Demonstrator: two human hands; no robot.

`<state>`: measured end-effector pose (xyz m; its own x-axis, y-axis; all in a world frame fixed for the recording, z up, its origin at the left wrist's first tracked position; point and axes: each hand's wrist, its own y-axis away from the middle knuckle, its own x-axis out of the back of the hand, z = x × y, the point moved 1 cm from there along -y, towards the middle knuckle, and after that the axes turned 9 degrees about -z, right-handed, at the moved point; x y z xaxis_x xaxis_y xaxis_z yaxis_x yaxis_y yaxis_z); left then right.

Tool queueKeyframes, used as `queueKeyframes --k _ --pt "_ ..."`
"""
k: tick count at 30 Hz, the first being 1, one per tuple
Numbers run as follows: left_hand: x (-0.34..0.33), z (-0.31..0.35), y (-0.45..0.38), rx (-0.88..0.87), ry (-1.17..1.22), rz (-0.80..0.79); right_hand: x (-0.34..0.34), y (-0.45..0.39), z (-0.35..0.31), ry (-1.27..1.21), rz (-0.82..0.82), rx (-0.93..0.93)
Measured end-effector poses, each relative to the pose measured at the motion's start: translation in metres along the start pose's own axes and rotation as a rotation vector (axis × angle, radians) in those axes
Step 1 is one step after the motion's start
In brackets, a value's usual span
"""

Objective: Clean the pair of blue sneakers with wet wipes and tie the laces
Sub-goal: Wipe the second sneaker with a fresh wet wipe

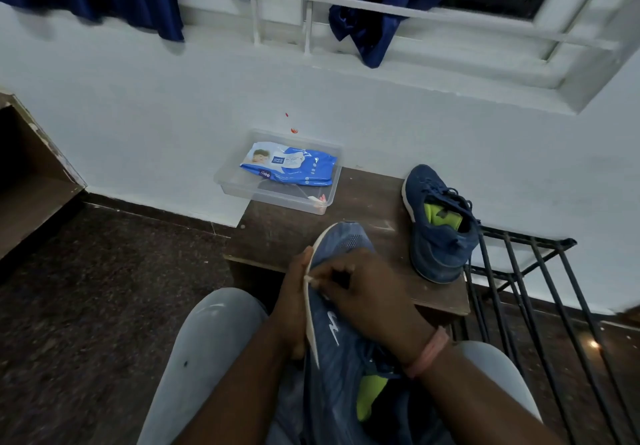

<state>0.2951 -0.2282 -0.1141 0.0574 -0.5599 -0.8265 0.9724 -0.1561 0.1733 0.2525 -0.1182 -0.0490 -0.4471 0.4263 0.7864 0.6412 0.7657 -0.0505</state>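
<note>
A blue sneaker (341, 351) with a white sole edge and a lime-green lining lies on my lap, toe pointing away. My left hand (294, 302) grips it from the sole side, fingers hidden behind the sole. My right hand (363, 292) rests on the upper, fingers curled and pinching a small white wipe (313, 280) against the sole's edge. The second blue sneaker (438, 226) stands on the low brown table (298, 233), laces loose. A blue pack of wet wipes (289, 166) lies in a clear plastic tray (242, 186) at the table's far left corner.
A white wall rises behind the table, with a barred window and blue curtains (374, 12) above. A black metal rack (540, 292) stands to the right of the table. Dark speckled floor (104, 289) spreads to the left, with a wooden shelf (31, 174) at the far left.
</note>
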Motion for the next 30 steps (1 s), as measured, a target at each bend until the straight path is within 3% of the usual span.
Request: queueKeyframes --k 2,6,7,10,12,14,17,19,22,27,30 --pt "0.001 0.001 0.000 0.031 -0.052 0.049 0.007 0.001 0.003 0.062 -0.025 0.043" --pt "-0.009 -0.008 0.000 0.041 -0.060 0.038 0.031 -0.024 0.021 0.382 0.323 -0.227" --pt "-0.009 -0.008 -0.001 0.011 -0.034 0.033 0.027 -0.026 0.019 0.344 0.284 -0.226" --pt "-0.002 -0.002 0.003 0.013 0.051 0.030 0.006 -0.010 -0.004 0.080 -0.084 -0.128" --pt "0.000 -0.001 0.003 0.035 0.023 0.047 0.011 -0.001 -0.011 0.078 -0.163 -0.081" --pt "0.002 -0.004 0.002 0.043 0.006 0.042 0.031 -0.003 -0.001 0.150 0.010 -0.115" --pt "0.002 -0.001 -0.001 -0.060 0.015 0.108 0.066 0.003 0.022 -0.293 0.274 -0.315" --pt "0.004 0.002 -0.002 -0.119 0.014 0.147 0.073 0.019 0.021 -0.522 0.222 -0.367" --pt "0.007 0.001 -0.005 -0.177 0.030 0.189 0.057 0.035 0.011 -0.657 0.146 -0.426" --pt "0.001 -0.001 -0.005 -0.255 0.088 0.158 0.028 0.027 -0.006 -0.671 0.103 -0.476" --pt "-0.001 0.002 -0.001 -0.278 0.071 0.137 0.020 0.021 -0.015 -0.552 0.062 -0.469"
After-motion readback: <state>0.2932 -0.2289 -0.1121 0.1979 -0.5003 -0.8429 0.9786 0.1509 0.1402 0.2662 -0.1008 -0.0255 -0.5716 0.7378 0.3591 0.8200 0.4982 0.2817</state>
